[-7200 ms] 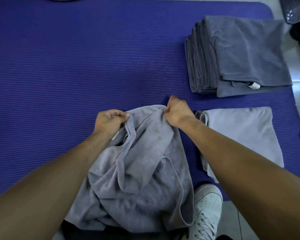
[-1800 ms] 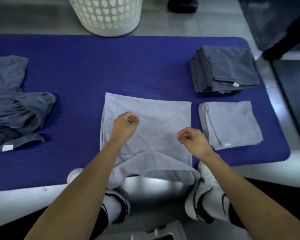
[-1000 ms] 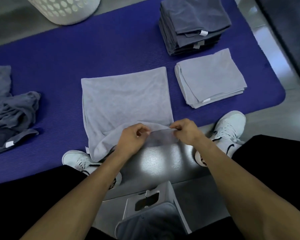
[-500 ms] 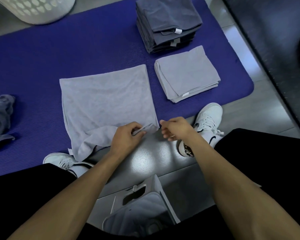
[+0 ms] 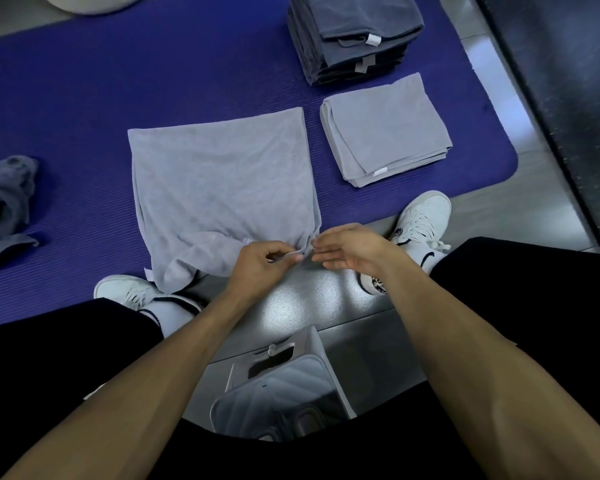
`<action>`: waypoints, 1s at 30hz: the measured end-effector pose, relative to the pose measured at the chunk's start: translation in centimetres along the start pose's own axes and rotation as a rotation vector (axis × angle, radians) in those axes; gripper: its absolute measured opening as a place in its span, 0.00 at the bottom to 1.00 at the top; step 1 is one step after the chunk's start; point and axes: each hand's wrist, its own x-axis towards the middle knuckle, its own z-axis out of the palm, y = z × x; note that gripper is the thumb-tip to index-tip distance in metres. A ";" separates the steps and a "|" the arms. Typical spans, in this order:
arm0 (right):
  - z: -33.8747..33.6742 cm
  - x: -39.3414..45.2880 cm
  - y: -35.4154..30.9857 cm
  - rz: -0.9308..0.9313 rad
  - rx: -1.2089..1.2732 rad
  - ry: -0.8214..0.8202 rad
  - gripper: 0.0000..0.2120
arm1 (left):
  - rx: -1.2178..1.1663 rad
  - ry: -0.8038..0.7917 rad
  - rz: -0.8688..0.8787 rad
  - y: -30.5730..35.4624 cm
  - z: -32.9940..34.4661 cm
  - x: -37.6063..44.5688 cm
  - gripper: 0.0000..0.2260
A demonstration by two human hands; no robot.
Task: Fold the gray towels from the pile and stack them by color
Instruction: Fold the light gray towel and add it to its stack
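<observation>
A light gray towel [image 5: 222, 181] lies spread on the blue mat [image 5: 118, 81], its near edge bunched and hanging off the mat's front. My left hand [image 5: 260, 265] pinches the towel's near right corner. My right hand [image 5: 350, 247] is just right of it, fingers nearly straight, tips at the same corner. To the right lies a folded light gray stack [image 5: 385, 129]. Behind that stands a taller stack of folded dark gray towels [image 5: 354, 29]. An unfolded pile of gray towels [image 5: 4, 202] sits at the mat's left edge.
A white basket's rim [image 5: 94, 0] shows at the top left. My white shoes [image 5: 423, 216] stand on the gray floor at the mat's front edge. A white and gray object [image 5: 281, 386] sits on the floor between my legs. A dark rug [image 5: 568, 98] runs along the right.
Over the last second my right hand let go of the towel's near edge and my left hand slid along it to the right corner. My right fingertips now meet that corner.
</observation>
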 end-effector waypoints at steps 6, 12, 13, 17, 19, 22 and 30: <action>0.0 -0.2 -0.1 0.004 -0.044 0.001 0.04 | 0.110 0.041 0.086 0.3 -0.4 0.4 0.09; -1.2 -0.8 0.1 0.042 0.030 -0.018 0.04 | 0.384 -0.018 0.331 0.3 -0.3 0.6 0.13; -1.3 -0.8 0.2 0.047 0.043 -0.024 0.04 | 0.407 -0.035 0.336 0.3 -0.3 0.6 0.16; -1.5 -0.9 0.2 0.064 0.069 -0.004 0.05 | 0.422 -0.131 0.321 0.1 -0.4 1.0 0.18; -1.4 -0.9 0.2 0.072 0.060 -0.014 0.04 | 0.373 -0.175 0.301 -0.1 -0.5 1.3 0.14; -1.2 -0.6 0.2 0.083 0.014 -0.037 0.07 | 0.266 -0.215 0.228 -0.2 -0.8 1.5 0.11; 0.6 1.1 -0.5 0.057 -0.230 0.113 0.05 | 0.093 -0.183 -0.014 -0.5 -1.7 0.5 0.10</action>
